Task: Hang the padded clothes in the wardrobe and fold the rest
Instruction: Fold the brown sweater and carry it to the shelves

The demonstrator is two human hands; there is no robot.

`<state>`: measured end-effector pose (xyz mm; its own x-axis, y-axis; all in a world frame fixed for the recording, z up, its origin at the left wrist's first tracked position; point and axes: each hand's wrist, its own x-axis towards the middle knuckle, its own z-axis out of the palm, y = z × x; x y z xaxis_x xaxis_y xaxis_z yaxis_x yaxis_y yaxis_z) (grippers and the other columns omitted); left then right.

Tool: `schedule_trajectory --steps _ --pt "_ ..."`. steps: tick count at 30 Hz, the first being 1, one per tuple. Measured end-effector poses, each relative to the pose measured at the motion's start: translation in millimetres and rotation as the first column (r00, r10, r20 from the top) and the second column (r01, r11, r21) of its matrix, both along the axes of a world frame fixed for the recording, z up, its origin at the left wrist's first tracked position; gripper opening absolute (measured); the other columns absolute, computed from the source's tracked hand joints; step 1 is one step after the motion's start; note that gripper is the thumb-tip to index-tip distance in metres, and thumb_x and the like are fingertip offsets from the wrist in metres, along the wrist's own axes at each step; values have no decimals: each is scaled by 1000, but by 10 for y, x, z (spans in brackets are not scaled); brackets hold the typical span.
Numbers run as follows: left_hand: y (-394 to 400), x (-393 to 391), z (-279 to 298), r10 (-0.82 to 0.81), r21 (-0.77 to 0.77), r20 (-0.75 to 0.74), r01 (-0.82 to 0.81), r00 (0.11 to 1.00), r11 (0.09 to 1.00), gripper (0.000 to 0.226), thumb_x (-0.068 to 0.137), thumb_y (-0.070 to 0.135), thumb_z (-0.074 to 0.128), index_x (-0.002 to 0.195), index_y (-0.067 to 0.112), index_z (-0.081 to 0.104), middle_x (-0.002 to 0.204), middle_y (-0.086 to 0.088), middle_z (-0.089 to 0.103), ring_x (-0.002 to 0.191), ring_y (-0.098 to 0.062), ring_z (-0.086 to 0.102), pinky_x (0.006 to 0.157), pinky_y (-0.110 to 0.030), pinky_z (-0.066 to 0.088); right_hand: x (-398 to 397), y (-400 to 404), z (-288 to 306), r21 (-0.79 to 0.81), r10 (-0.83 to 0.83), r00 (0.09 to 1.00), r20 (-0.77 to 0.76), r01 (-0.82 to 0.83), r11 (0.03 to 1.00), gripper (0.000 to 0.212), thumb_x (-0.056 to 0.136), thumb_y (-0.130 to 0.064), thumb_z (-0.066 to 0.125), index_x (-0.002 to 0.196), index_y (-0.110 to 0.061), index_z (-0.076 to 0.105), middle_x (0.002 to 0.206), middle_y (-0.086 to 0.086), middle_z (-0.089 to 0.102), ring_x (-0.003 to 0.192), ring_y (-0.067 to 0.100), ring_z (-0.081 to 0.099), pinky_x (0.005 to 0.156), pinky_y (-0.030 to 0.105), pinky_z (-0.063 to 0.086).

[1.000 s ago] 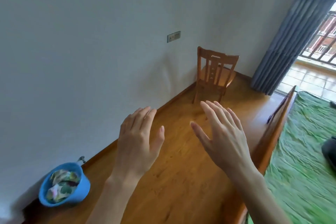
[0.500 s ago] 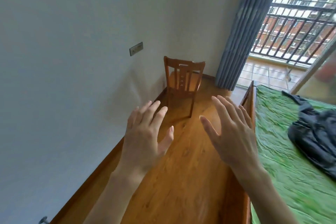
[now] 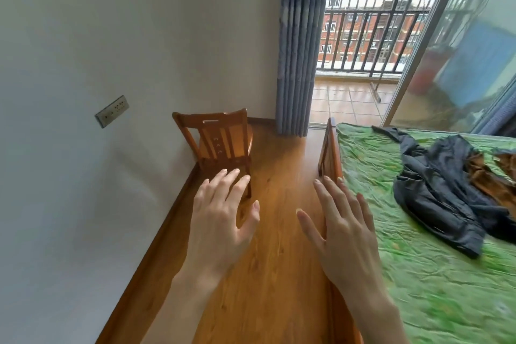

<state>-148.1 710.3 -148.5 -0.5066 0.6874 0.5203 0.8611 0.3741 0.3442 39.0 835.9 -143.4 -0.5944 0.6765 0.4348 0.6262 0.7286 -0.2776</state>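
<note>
View swings right: blue bowl is gone from frame, chair [image 3: 220,145] sits further left, balcony [image 3: 360,36] and curtain [image 3: 296,45] open up. Dark jacket [image 3: 444,190] on bed [image 3: 418,274] now fully in view, brown cloth [image 3: 485,176] beside it. Both hands still raised, fingers spread, holding nothing.

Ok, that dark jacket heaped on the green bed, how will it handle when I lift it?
The dark crumpled jacket lies in loose folds on the green bedsheet, so it will probably sag from any single grip. Its smooth, slightly shiny shell may be slippery. It looks bulky, so likely light for its size.
</note>
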Motion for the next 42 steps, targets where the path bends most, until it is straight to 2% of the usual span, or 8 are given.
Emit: schedule_trajectory --steps 6,13,19,22,26,30,35,42 --pt "993 -411 21 -43 35 -17 44 999 998 57 101 61 41 143 27 61 152 1 57 145 -22 47 119 -60 38 -348 880 58 -14 -45 999 -8 45 999 67 103 -63 40 156 -23 43 161 -1 45 155 17 28 129 34 7" --pt "1967 -881 -106 -98 47 -6 98 995 994 54 99 56 49 141 25 64 151 0 58 143 -25 50 117 -62 39 -854 1678 87 -25 -92 995 -35 91 996 66 104 -64 36 156 -25 43 162 -3 42 156 14 26 129 39 14" --pt "2938 -1459 -210 -149 71 -3 149 989 986 54 99 56 49 144 28 61 155 0 54 145 -25 47 117 -62 40 -1488 2473 -23 -10 -108 994 -28 107 994 64 103 -62 41 154 -24 45 160 -3 45 155 14 28 128 30 7" --pt "3529 -1867 -200 -156 81 -4 156 988 984 55 100 57 47 146 28 59 156 0 53 146 -25 46 119 -60 36 -1903 2995 -75 -7 -117 993 5 117 993 65 103 -64 39 155 -24 44 160 -2 44 154 15 29 127 33 16" --pt "4312 -2544 -129 -158 114 6 156 987 981 56 101 57 44 145 27 60 155 -1 55 144 -26 49 118 -62 38 -2472 3769 -68 0 -149 989 22 149 989 66 102 -64 37 154 -24 46 158 -2 47 151 16 34 125 38 26" --pt "5015 -3152 -81 -164 91 0 163 987 982 57 101 58 43 146 26 58 154 0 55 145 -25 49 120 -55 34 -2948 4537 -11 31 -170 985 13 169 985 68 102 -64 36 153 -23 48 155 -1 50 148 17 39 124 36 23" --pt "5799 -3593 -110 -207 30 18 207 978 978 54 101 52 51 147 25 58 155 -1 54 145 -26 48 121 -52 32 -3305 5365 34 11 -213 977 16 213 977 65 102 -60 39 152 -19 49 158 0 48 151 19 36 125 43 28" --pt "6962 -4000 -309 -279 -32 59 281 959 959 58 102 58 43 149 27 56 157 0 52 147 -24 46 122 -54 32 -3735 6508 -114 -9 -267 964 5 267 964 68 102 -61 36 153 -18 49 157 2 49 152 19 35 124 46 31"
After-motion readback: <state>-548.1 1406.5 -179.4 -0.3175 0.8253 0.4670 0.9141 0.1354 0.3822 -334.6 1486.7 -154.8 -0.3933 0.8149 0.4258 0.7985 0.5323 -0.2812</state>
